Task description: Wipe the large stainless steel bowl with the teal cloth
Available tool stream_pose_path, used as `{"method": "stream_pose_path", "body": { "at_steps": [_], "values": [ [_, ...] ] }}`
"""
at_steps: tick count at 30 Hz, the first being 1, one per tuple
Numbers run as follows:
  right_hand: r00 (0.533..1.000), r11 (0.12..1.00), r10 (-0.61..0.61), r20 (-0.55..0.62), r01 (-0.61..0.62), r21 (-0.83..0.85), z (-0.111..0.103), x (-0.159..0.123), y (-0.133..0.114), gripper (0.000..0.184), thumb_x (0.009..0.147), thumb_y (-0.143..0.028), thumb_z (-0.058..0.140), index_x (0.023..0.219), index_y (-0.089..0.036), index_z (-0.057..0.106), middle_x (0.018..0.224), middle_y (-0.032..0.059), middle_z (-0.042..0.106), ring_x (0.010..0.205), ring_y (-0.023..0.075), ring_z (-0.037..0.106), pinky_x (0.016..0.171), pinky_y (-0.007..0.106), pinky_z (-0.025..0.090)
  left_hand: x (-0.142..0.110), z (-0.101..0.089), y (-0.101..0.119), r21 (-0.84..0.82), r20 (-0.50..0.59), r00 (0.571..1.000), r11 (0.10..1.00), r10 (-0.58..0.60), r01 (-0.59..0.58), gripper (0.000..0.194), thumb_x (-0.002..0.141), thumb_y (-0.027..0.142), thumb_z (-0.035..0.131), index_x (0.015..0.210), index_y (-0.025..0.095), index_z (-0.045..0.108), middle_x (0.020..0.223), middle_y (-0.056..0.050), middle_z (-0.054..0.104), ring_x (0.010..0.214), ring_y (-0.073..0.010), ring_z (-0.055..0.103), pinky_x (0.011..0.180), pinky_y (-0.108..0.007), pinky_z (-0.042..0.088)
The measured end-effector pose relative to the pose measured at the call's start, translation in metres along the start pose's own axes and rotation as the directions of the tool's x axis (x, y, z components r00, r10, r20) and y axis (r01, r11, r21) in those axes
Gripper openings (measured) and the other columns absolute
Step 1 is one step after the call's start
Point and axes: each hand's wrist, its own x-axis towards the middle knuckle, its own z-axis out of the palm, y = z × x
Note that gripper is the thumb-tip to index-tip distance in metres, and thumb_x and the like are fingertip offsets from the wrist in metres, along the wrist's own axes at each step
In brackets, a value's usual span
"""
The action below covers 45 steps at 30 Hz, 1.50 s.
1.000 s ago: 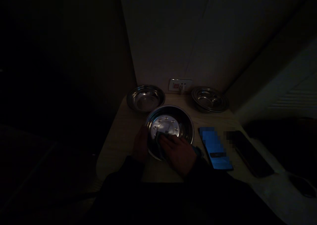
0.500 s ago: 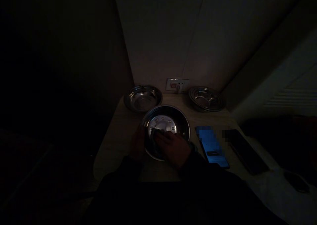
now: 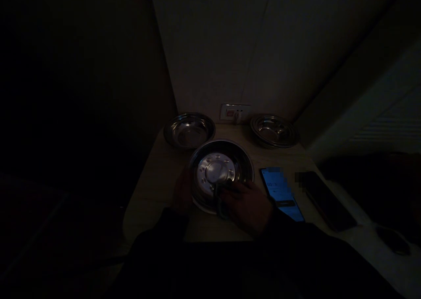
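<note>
A shiny metal bowl (image 3: 217, 169) with a ring of round dimples in its bottom sits in the middle of the small wooden table. At its left rim my left hand (image 3: 183, 191) grips the side, though darkness hides most of the fingers. My right hand (image 3: 245, 202) is closed on a dark cloth (image 3: 219, 200), over the near right part of the bowl. The cloth hangs over the near rim.
Another metal bowl (image 3: 190, 132) stands at the back left, and stacked metal bowls (image 3: 274, 132) at the back right. A lit phone (image 3: 281, 193) lies right of my right hand, beside a dark flat object (image 3: 329, 201). A wall socket (image 3: 235, 112) is behind the table (image 3: 148, 189).
My right hand has moved right and toward me with the cloth, uncovering the centre of the bowl's bottom. My left hand stays at the left rim. The phone's screen picture has changed.
</note>
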Motion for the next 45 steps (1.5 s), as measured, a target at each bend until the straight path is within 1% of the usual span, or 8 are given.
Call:
{"method": "stream_pose_path", "body": {
  "at_steps": [7,13,16,23,29,32,37,45],
  "values": [
    [1.0,0.999,-0.011,-0.016,0.012,0.038,0.003,0.001,-0.005,0.035,0.09,-0.023,0.045,0.123,-0.019,0.052,0.13,0.0046,0.056,0.107,0.0266,0.051,0.086,0.046,0.036,0.003,-0.003,-0.011,-0.008,0.012,0.999,0.999,-0.051,0.051,0.051,0.085,0.058,0.037,0.102,0.018,0.064,0.105,-0.007,0.069,0.1,-0.0233,0.061,0.091,-0.037,0.046],
    [0.994,0.997,-0.036,-0.102,0.042,0.057,0.01,0.012,-0.014,0.043,0.088,-0.025,0.047,0.13,-0.017,0.046,0.136,0.0043,0.05,0.111,0.0271,0.047,0.087,0.045,0.038,0.004,-0.005,-0.019,0.022,-0.012,0.997,0.997,-0.075,0.075,0.055,0.085,0.059,0.034,0.093,0.016,0.066,0.094,-0.007,0.07,0.092,-0.0229,0.063,0.086,-0.037,0.048],
    [0.987,0.998,-0.038,-0.156,0.047,0.052,0.009,0.027,-0.019,0.043,0.088,-0.027,0.046,0.13,-0.016,0.046,0.139,0.004,0.047,0.113,0.0273,0.045,0.087,0.045,0.039,0.006,-0.005,-0.021,0.047,-0.017,0.997,0.996,-0.078,0.078,0.051,0.085,0.057,0.035,0.086,0.016,0.065,0.086,-0.007,0.069,0.084,-0.0223,0.063,0.082,-0.037,0.049],
    [0.977,0.998,-0.024,-0.214,0.036,0.056,0.0,0.053,-0.024,0.045,0.087,-0.028,0.046,0.13,-0.015,0.045,0.139,0.006,0.046,0.112,0.0274,0.044,0.085,0.044,0.041,0.006,-0.005,-0.014,0.088,-0.044,0.998,0.995,-0.039,0.043,0.037,0.086,0.046,0.039,0.094,0.018,0.063,0.096,-0.008,0.069,0.091,-0.0216,0.063,0.086,-0.036,0.049],
    [0.986,0.986,-0.076,-0.147,0.096,0.138,0.0,0.033,-0.03,0.041,0.087,-0.03,0.045,0.124,-0.015,0.051,0.13,0.0061,0.055,0.109,0.0259,0.046,0.088,0.042,0.04,0.004,-0.006,-0.009,0.142,-0.03,0.999,0.99,-0.009,0.013,0.036,0.086,0.045,0.039,0.079,0.019,0.064,0.078,-0.006,0.068,0.075,-0.0207,0.062,0.072,-0.033,0.051],
    [0.993,0.982,-0.085,-0.079,0.097,0.159,0.0,0.016,-0.028,0.043,0.083,-0.031,0.05,0.124,-0.015,0.051,0.126,0.0067,0.058,0.104,0.0248,0.048,0.089,0.041,0.038,0.003,-0.006,-0.007,0.127,-0.017,0.999,0.992,0.027,-0.025,0.031,0.085,0.042,0.042,0.083,0.02,0.065,0.083,-0.005,0.07,0.08,-0.0214,0.063,0.075,-0.033,0.051],
    [0.997,0.995,-0.076,-0.007,0.077,0.067,-0.003,-0.011,-0.012,0.037,0.083,-0.029,0.053,0.117,-0.016,0.056,0.115,0.008,0.064,0.102,0.0264,0.051,0.087,0.044,0.035,0.001,-0.004,-0.002,0.073,0.013,0.999,0.997,0.036,-0.037,0.035,0.086,0.042,0.04,0.093,0.018,0.065,0.093,-0.006,0.071,0.089,-0.0221,0.064,0.082,-0.034,0.05],
    [0.977,0.994,-0.112,-0.18,0.108,-0.031,0.007,-0.032,0.006,0.035,0.085,-0.023,0.054,0.119,-0.015,0.056,0.116,0.0082,0.065,0.103,0.0234,0.053,0.088,0.042,0.033,0.003,-0.004,0.0,0.05,0.027,1.0,0.999,0.009,-0.011,0.038,0.084,0.048,0.041,0.092,0.019,0.066,0.099,-0.007,0.071,0.097,-0.0238,0.063,0.088,-0.038,0.049]
  ]
}}
